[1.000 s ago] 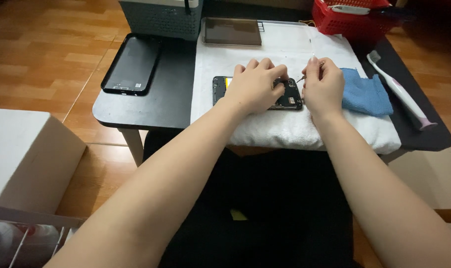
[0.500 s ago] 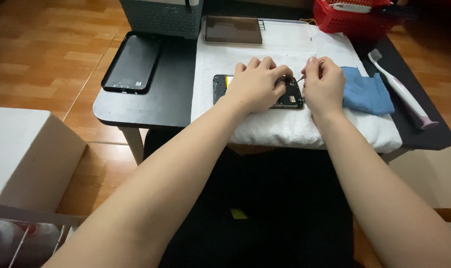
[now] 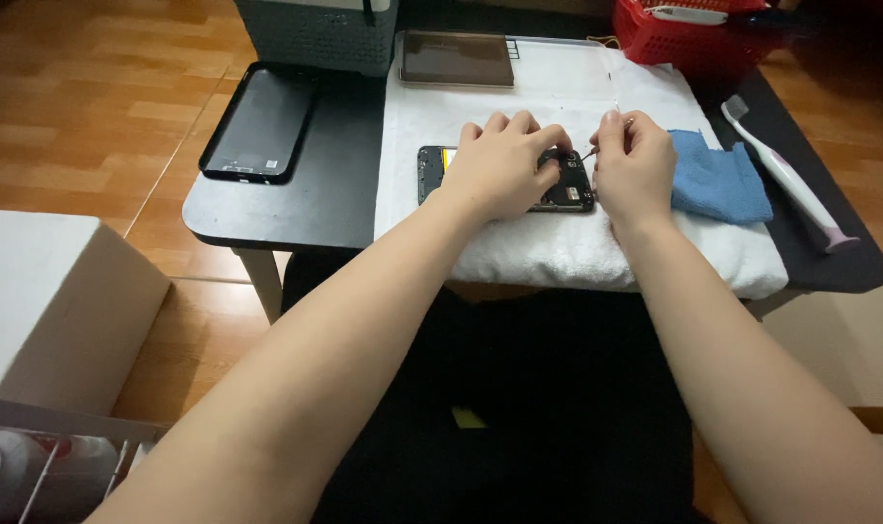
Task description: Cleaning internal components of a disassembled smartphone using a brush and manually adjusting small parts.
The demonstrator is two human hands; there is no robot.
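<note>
The opened phone (image 3: 432,175) lies face down on a white towel (image 3: 577,252) that covers the middle of a small black table (image 3: 305,204). The left hand (image 3: 504,165) rests flat over the phone with its fingers spread and slightly curled, pressing it down and hiding most of its middle. The right hand (image 3: 635,160) is closed in a pinch at the phone's right edge, holding a thin tool (image 3: 590,151) whose tip points toward the phone's upper right corner; the tool is too small to tell its kind. Just right of that hand a folded blue cloth (image 3: 718,180) lies on the towel, and beyond it a white and pink toothbrush (image 3: 786,180) lies at a slant on the bare table. At the far edge of the towel a dark rectangular panel (image 3: 456,58) lies flat. A black phone case (image 3: 262,121) sits on the table's left part, well apart from the hands. A grey ribbed basket (image 3: 315,34) stands at the back left, a red basket (image 3: 699,34) at the back right. A white box (image 3: 58,301) stands on the wooden floor (image 3: 92,87) to the left of the table.
</note>
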